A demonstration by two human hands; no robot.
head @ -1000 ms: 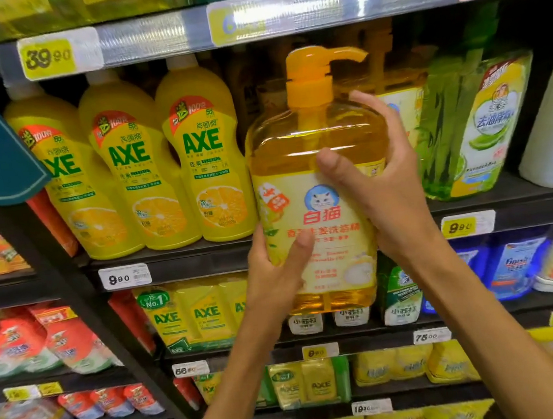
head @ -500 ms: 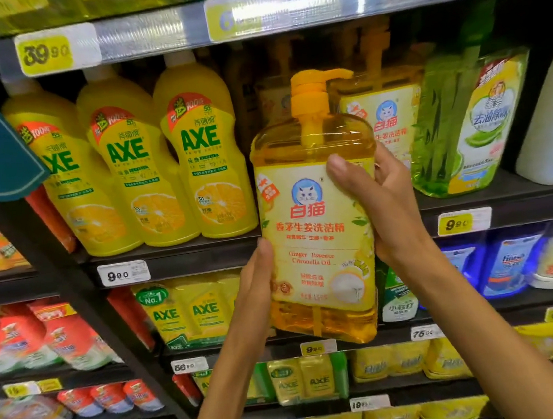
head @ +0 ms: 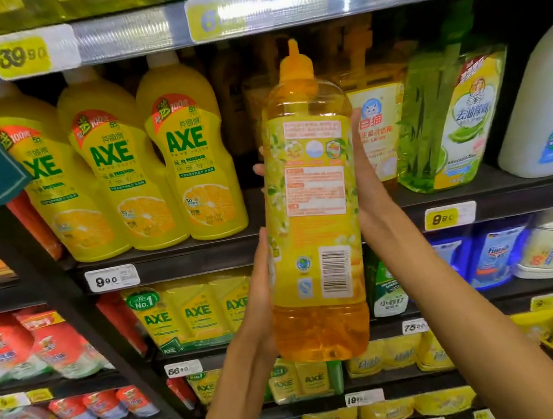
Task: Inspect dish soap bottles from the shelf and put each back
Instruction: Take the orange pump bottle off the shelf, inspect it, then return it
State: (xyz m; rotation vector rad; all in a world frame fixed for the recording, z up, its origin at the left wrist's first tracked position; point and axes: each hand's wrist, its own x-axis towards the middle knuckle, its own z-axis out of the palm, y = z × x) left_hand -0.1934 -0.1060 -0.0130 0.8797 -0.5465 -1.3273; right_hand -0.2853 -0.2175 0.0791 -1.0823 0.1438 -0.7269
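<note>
Fingers [head: 258, 170] of the left hand [head: 259, 280] and right hand [head: 366, 178] wrap the sides of the pump bottle [head: 312, 205], held upright near the camera before the shelf [head: 170, 259]. Nearly full, it looks heavy, stiff and slick; gripping the labelled waist seems safest.

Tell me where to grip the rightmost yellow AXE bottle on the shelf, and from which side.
Grip the rightmost AXE bottle around its narrower upper body below the white cap, coming straight in from the front. Another AXE bottle crowds its left side, and the held orange bottle hangs before its right, so the front stays freest.
</note>
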